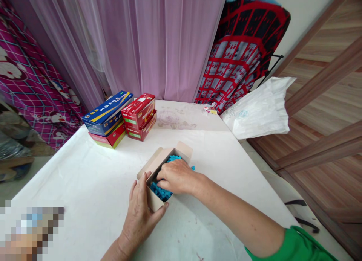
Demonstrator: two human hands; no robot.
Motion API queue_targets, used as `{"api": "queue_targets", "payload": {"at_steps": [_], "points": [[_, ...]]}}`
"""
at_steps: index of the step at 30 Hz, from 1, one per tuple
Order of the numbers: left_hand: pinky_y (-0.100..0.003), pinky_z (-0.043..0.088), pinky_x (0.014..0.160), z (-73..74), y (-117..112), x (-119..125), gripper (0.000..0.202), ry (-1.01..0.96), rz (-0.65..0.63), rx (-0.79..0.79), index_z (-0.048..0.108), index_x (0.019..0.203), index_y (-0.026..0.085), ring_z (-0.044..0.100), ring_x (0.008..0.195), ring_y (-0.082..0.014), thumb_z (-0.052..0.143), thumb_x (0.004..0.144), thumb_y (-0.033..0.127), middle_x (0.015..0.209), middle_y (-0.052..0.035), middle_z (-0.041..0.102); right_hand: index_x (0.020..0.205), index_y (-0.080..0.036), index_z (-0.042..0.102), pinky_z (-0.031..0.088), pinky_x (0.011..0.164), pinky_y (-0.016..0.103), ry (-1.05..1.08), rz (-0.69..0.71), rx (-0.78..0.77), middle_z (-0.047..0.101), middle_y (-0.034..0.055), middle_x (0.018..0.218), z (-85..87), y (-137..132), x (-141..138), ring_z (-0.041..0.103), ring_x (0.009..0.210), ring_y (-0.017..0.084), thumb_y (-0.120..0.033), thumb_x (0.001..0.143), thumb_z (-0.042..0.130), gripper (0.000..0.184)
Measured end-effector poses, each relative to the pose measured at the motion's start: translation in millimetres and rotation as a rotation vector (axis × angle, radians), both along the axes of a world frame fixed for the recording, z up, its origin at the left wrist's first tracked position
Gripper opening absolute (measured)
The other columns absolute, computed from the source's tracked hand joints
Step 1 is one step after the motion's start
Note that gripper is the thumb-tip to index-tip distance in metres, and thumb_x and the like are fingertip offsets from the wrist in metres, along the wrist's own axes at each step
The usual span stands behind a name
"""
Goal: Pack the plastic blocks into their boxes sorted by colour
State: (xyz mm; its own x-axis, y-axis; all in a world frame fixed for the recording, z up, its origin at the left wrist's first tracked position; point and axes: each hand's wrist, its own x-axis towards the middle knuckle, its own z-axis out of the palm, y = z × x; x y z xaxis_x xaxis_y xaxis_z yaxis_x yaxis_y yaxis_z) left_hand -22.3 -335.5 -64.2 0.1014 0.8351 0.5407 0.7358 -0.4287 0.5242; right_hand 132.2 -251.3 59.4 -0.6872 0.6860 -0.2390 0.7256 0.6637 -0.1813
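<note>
An open cardboard box [153, 165] lies on the table with its flaps folded out. Small blue pieces [161, 192] fill it; their exact kind is too small to tell. My left hand [140, 208] grips the near end of the box, fingers along its left side and thumb at the near right corner. Inside the box, over the blue pieces, is my right hand [177, 175], its fingers curled and closed. Those fingertips are partly hidden, so what they hold does not show. One blue bit [192, 168] sticks out beyond the right hand, near the box's right side.
On the white table [93, 185], a blue box [109, 112] rests on a red and green box [109, 138]. Beside them two red boxes [138, 110] are stacked. A small wrapper [210, 109] lies at the far edge. A white bag [257, 110] hangs over the right edge.
</note>
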Motion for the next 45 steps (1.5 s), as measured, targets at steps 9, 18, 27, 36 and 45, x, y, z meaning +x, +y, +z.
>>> {"api": "queue_targets", "payload": {"at_steps": [9, 18, 27, 36, 45], "points": [[-0.059, 0.040, 0.106, -4.1, 0.4, -1.0, 0.096, -0.006, -0.004, -0.028, 0.003, 0.155, 0.019, 0.046, 0.134, -0.0343, 0.064, 0.083, 0.040, 0.146, -0.0222, 0.045, 0.084, -0.023, 0.078, 0.038, 0.061, 0.027, 0.016, -0.013, 0.003, 0.077, 0.0049, 0.085, -1.7, -3.8, -10.8, 0.069, 0.082, 0.019, -0.032, 0.082, 0.057, 0.023], [-0.057, 0.037, 0.109, -2.1, -0.6, 0.2, 0.096, -0.015, -0.003, -0.033, 0.003, 0.155, 0.019, 0.047, 0.134, -0.0328, 0.063, 0.083, 0.038, 0.145, -0.0209, 0.047, 0.079, -0.026, 0.078, 0.037, 0.061, 0.025, 0.084, -0.364, 0.002, 0.077, 0.0015, 0.079, 16.3, 2.8, 5.1, 0.067, 0.077, 0.017, -0.029, 0.078, 0.052, 0.025], [-0.058, 0.032, 0.112, -2.7, -0.4, -1.3, 0.097, 0.024, -0.005, -0.046, 0.001, 0.154, 0.019, 0.045, 0.135, -0.0333, 0.063, 0.083, 0.041, 0.145, -0.0208, 0.048, 0.079, -0.023, 0.075, 0.035, 0.060, 0.022, 0.000, -0.267, -0.153, 0.075, 0.0000, 0.082, 10.5, 16.6, 31.5, 0.064, 0.076, 0.013, -0.024, 0.083, 0.050, 0.025], [-0.057, 0.035, 0.110, 0.5, 0.0, -0.4, 0.095, 0.035, 0.001, -0.025, 0.002, 0.154, 0.019, 0.048, 0.133, -0.0333, 0.062, 0.083, 0.040, 0.143, -0.0204, 0.050, 0.092, -0.024, 0.076, 0.044, 0.073, 0.030, -0.154, -0.324, 0.005, 0.076, 0.0079, 0.098, 20.2, -0.8, 23.6, 0.069, 0.092, 0.023, -0.027, 0.090, 0.045, 0.031], [-0.058, 0.035, 0.110, 0.2, -0.3, -0.2, 0.095, 0.040, 0.004, -0.013, 0.003, 0.154, 0.017, 0.049, 0.132, -0.0340, 0.062, 0.083, 0.041, 0.142, -0.0217, 0.050, 0.095, -0.014, 0.077, 0.049, 0.085, 0.037, -0.251, -0.272, 0.082, 0.072, 0.0173, 0.101, 11.4, -16.7, 19.0, 0.063, 0.103, 0.031, -0.039, 0.088, 0.052, 0.036]]}}
